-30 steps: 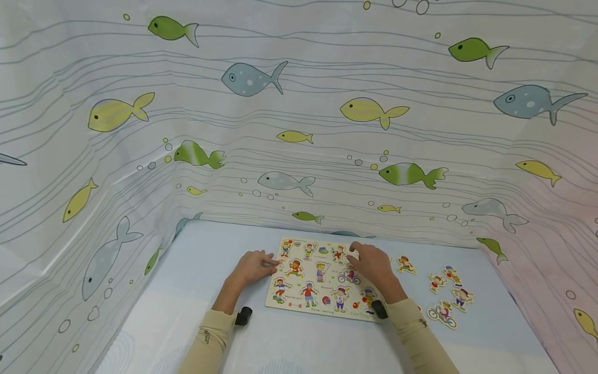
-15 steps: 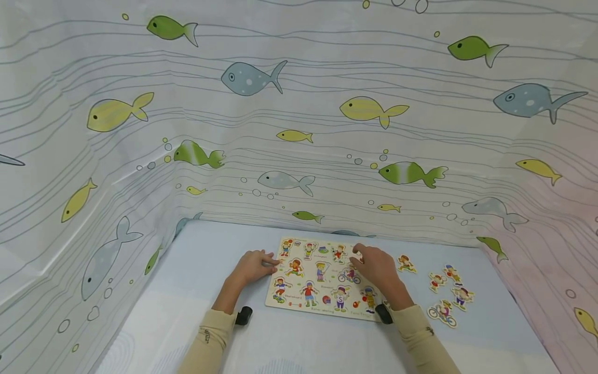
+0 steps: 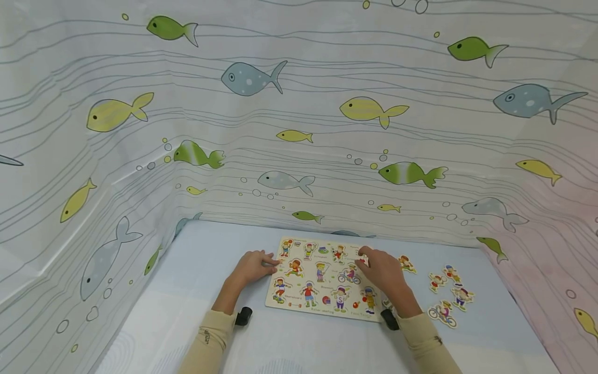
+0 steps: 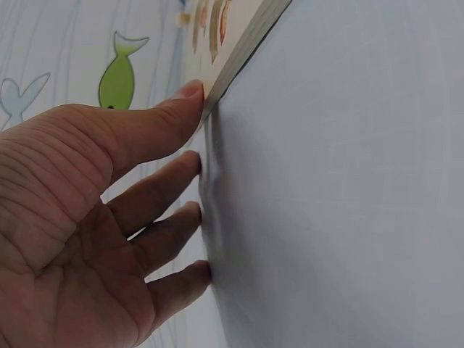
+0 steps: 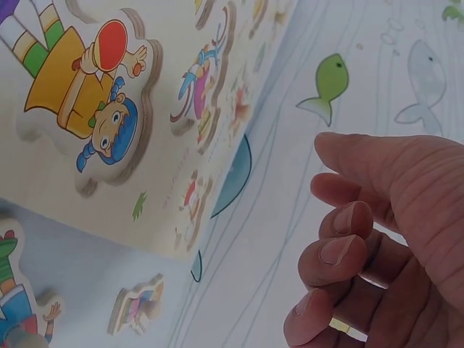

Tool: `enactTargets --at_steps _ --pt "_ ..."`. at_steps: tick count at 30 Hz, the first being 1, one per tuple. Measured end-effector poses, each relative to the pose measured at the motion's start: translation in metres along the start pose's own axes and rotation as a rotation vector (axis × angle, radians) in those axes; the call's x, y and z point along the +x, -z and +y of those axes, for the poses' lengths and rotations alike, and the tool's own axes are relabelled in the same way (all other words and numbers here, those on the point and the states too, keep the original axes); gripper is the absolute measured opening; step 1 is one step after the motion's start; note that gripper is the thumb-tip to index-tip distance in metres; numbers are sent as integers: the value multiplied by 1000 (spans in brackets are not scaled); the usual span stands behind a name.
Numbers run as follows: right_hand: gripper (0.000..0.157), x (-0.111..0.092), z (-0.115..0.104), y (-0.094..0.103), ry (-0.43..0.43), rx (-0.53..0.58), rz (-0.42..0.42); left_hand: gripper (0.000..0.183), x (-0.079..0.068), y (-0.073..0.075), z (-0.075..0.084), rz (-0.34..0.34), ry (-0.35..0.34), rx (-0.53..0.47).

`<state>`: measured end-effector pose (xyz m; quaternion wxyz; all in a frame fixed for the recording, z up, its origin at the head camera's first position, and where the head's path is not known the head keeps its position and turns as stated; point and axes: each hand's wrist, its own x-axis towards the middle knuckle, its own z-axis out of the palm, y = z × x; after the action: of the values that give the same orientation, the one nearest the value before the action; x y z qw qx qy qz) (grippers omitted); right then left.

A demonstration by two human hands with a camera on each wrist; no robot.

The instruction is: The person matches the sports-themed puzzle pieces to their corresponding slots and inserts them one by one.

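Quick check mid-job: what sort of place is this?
Probably a small partitioned play or activity corner, indoors as far as I can tell: fish-printed sheeting surrounds the back and sides of a pale surface, where a sports-figure puzzle board lies with loose pieces beside it.

We stretched our left forearm (image 3: pixel 229 292) and right forearm (image 3: pixel 405 297) forward, both bare past the cuffs of our beige sleeves (image 3: pixel 210 335). Our left hand (image 3: pixel 254 267) bent inward at the wrist; its thumb (image 4: pixel 156 130) reached out straight, and its fingers (image 4: pixel 161 190) lay spread and slightly bent. Our right hand (image 3: pixel 384 270) slanted forward and leftward, with the thumb standing apart from loosely curled fingers.
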<state>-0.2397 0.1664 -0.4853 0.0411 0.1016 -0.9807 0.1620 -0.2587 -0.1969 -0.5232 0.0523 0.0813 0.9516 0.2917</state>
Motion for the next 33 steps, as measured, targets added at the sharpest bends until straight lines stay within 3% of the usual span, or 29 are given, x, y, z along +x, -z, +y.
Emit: enactTargets --at_steps 13,33 --pt "31 -13 4 3 18 3 27 25 -1 -1 -1 2 -19 -8" --pt "30 -28 32 10 -61 7 26 24 -3 1 2 -8 -30 -14"
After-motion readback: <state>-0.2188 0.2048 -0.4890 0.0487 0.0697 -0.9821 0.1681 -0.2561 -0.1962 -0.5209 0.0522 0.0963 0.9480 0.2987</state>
